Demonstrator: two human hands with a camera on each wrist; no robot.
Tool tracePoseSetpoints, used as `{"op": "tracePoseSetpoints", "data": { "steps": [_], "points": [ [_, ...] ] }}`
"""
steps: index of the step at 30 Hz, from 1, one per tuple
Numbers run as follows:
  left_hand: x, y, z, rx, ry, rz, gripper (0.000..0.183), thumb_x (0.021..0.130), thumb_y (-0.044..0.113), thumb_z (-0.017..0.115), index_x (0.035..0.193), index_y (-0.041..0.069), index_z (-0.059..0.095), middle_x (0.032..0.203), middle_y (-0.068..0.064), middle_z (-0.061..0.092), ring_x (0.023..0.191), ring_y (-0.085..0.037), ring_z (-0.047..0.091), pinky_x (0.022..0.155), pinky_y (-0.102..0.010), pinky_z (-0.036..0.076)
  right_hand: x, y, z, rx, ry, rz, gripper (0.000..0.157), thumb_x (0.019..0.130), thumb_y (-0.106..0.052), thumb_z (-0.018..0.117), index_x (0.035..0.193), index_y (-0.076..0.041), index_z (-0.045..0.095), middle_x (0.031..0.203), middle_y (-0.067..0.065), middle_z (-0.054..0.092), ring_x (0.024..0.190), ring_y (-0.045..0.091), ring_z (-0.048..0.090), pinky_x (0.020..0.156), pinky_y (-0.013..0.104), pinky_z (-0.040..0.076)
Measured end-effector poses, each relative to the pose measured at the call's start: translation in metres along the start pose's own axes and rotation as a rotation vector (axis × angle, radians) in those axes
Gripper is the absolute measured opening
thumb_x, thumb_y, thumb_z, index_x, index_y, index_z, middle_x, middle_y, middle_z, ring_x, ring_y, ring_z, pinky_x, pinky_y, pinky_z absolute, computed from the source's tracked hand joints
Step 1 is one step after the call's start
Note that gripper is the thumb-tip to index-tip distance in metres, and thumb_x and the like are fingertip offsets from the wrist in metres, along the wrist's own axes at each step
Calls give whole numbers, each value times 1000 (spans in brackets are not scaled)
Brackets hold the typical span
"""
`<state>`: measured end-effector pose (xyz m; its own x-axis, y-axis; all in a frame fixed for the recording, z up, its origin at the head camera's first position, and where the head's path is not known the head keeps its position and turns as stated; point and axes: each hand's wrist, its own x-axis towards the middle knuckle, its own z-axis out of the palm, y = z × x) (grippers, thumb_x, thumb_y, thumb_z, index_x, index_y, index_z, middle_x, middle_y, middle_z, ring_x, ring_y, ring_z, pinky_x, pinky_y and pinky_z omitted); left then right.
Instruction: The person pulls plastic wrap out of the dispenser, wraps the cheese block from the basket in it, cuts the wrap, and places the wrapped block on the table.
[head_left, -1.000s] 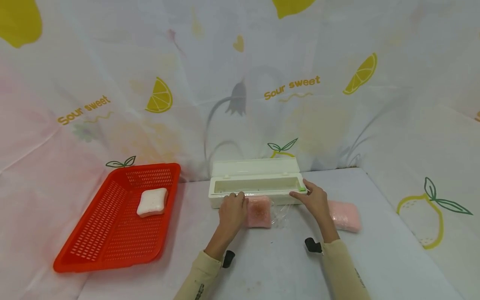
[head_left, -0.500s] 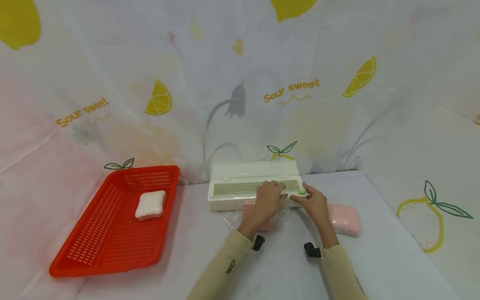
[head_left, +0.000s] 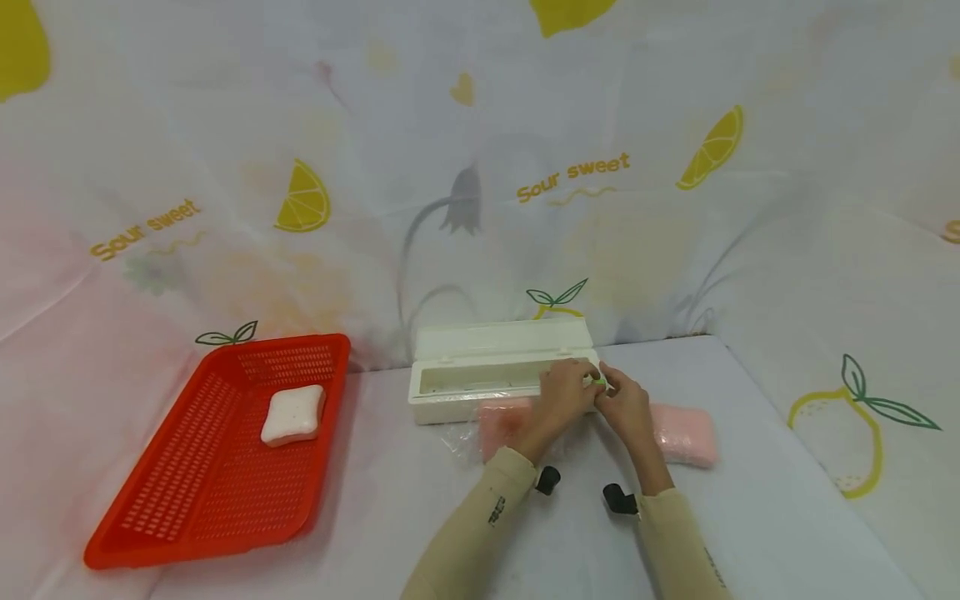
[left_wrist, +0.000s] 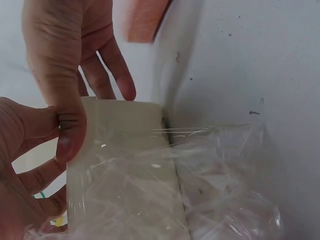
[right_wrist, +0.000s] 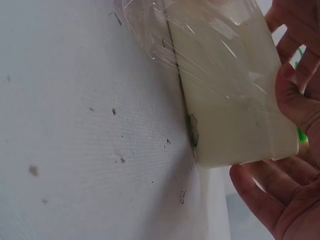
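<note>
A white cling film dispenser (head_left: 442,410) stands against the backdrop with its lid (head_left: 502,337) raised. My right hand (head_left: 628,410) grips its right end, thumb curled over the front edge in the right wrist view. Beside it, my left hand (head_left: 561,396) has thumb and index finger bent near the green slider (head_left: 598,382); I cannot tell what they pinch. Clear cling film (left_wrist: 225,180) hangs wrinkled down the dispenser's front and spreads onto the table. A pink square block (head_left: 491,423) lies among the film before the dispenser, partly hidden by my left forearm.
A red perforated basket (head_left: 217,450) stands at the left, holding a white bread-slice-shaped block (head_left: 294,414). Behind my right wrist lies a film-wrapped pink block (head_left: 690,433). A lemon-printed cloth backdrop (head_left: 360,167) rises behind the white table (head_left: 750,517).
My left hand has moved right along the dispenser's front, from left of the pink block to its right end. My right hand has stayed there, its thumb slightly higher.
</note>
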<state>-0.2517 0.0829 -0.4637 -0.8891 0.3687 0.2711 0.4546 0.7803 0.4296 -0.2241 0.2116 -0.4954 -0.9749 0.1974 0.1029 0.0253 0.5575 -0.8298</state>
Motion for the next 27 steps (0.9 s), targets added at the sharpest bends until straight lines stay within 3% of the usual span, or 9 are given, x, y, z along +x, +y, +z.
{"op": "tracePoseSetpoints", "data": {
  "steps": [5, 8, 14, 20, 24, 27],
  "points": [
    [-2, -4, 0, -4, 49, -14, 8, 87, 27, 76, 93, 22, 77, 98, 4, 69, 95, -19, 61, 75, -36, 44, -2, 0, 3, 12, 0, -23, 57, 86, -11, 64, 141, -3, 50, 139, 19, 52, 112, 37, 62, 80, 43, 54],
    [-2, -4, -3, 13, 29, -35, 7, 88, 28, 75, 92, 23, 77, 102, 5, 67, 96, -18, 59, 78, -36, 42, -3, -1, 4, 23, 11, -47, 59, 87, -15, 71, 141, -1, 51, 138, 21, 53, 108, 37, 64, 79, 44, 55],
    [1, -3, -8, 161, -35, -20, 10, 92, 30, 70, 97, 24, 76, 112, 5, 64, 104, -19, 54, 85, -39, 40, -4, -3, 4, 52, -18, -35, 66, 87, -23, 76, 143, -1, 48, 141, 21, 49, 112, 39, 62, 82, 46, 55],
    [-1, -8, -12, 354, -20, 11, 11, 91, 32, 69, 99, 26, 76, 110, 5, 64, 103, -19, 54, 85, -39, 39, -3, -4, 4, 65, -37, -23, 73, 86, -28, 78, 145, -1, 44, 142, 22, 48, 112, 37, 62, 83, 43, 54],
    [-8, -25, -25, 480, 0, 35, 11, 91, 35, 70, 97, 27, 75, 109, 6, 62, 107, -21, 52, 92, -44, 39, -1, -5, 3, 44, -25, -34, 81, 81, -37, 81, 145, -1, 45, 140, 21, 51, 107, 33, 65, 77, 36, 54],
    [-19, -51, -47, 485, -10, 38, 9, 90, 32, 71, 94, 26, 76, 108, 4, 60, 111, -24, 51, 98, -51, 36, 0, -4, 3, 36, -9, -51, 83, 79, -41, 82, 144, -2, 48, 138, 20, 54, 102, 31, 67, 75, 35, 53]
  ]
}}
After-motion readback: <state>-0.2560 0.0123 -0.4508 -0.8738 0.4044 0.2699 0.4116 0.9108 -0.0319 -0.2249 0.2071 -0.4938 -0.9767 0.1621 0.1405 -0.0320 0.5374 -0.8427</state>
